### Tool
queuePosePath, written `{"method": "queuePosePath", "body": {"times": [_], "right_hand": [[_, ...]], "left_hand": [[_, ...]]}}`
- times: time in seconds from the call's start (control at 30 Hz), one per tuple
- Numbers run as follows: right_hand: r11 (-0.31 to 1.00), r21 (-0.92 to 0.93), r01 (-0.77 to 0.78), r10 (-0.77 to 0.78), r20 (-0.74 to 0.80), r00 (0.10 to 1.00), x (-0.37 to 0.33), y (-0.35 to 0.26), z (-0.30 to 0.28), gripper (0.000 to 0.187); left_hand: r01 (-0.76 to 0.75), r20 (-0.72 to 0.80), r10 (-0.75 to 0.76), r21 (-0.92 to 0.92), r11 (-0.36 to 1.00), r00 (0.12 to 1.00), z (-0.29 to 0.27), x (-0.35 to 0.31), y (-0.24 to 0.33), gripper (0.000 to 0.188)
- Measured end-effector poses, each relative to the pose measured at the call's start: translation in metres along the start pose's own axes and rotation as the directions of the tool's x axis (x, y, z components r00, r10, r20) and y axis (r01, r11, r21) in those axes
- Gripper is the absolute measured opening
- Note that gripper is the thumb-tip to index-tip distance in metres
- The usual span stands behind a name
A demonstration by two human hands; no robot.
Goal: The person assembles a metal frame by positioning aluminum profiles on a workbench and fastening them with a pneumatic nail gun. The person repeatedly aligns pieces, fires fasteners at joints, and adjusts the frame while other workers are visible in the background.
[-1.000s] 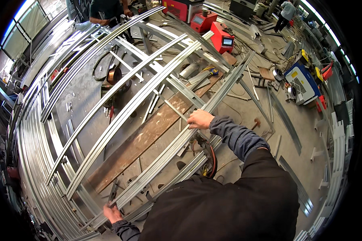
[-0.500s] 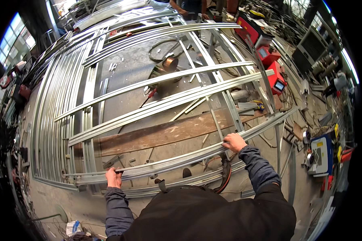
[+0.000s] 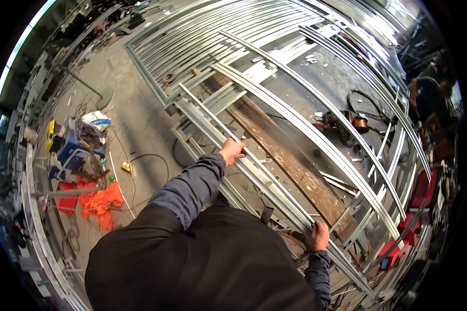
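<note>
Left hand (image 3: pixel 232 151) and right hand (image 3: pixel 319 236) are both gripping a metal rail (image 3: pixel 278 185) beside the brown plank (image 3: pixel 290 165), spaced well apart, probably so it won't wobble.

Gap between held rail (image 3: pixel 278 183) and plank (image 3: pixel 284 150)

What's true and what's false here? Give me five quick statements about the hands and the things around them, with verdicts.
1. The bare left hand touches the long silvery metal rails. True.
2. The bare right hand is lifted clear of them. False: the right hand touches them too.
3. A long, flat brown plank lies beyond the rails. True.
4. Crumpled bright orange material lies to the person's right. False: the material lies to the left.
5. The sleeves are dark blue-grey. True.
</note>
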State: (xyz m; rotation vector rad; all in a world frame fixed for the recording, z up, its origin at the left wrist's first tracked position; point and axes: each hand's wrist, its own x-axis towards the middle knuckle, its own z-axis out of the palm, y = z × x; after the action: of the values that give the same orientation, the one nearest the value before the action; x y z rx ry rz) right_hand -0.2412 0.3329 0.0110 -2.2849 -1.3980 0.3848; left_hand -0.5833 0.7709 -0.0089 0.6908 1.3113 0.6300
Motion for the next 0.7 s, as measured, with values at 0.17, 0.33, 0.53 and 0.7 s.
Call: {"method": "queuePosePath", "body": {"times": [0.17, 0.33, 0.53, 0.7], "right_hand": [[0.998, -0.056, -0.002, 0.006, 0.075, 0.997, 0.005, 0.006, -0.004, 0.013], [0.998, -0.042, 0.052, -0.050, 0.050, 0.998, -0.006, 0.012, -0.012, 0.013], [0.993, -0.109, 0.041, -0.034, 0.066, 0.997, -0.012, 0.020, -0.002, 0.014], [0.985, -0.158, 0.073, -0.061, 0.077, 0.995, -0.008, 0.018, 0.001, 0.015]], "left_hand": [[-0.025, 0.102, -0.006, 0.297, 0.955, 0.995, -0.023, -0.021, 0.004, 0.023], [-0.515, 0.239, 0.527, 0.715, 0.472, 0.816, -0.030, -0.056, 0.004, 0.021], [-0.799, 0.765, 0.505, 0.560, -0.217, 0.399, -0.043, -0.058, 0.007, 0.046], [-0.843, 0.872, 0.324, 0.459, -0.281, 0.367, -0.049, -0.035, 0.006, 0.057]]}}
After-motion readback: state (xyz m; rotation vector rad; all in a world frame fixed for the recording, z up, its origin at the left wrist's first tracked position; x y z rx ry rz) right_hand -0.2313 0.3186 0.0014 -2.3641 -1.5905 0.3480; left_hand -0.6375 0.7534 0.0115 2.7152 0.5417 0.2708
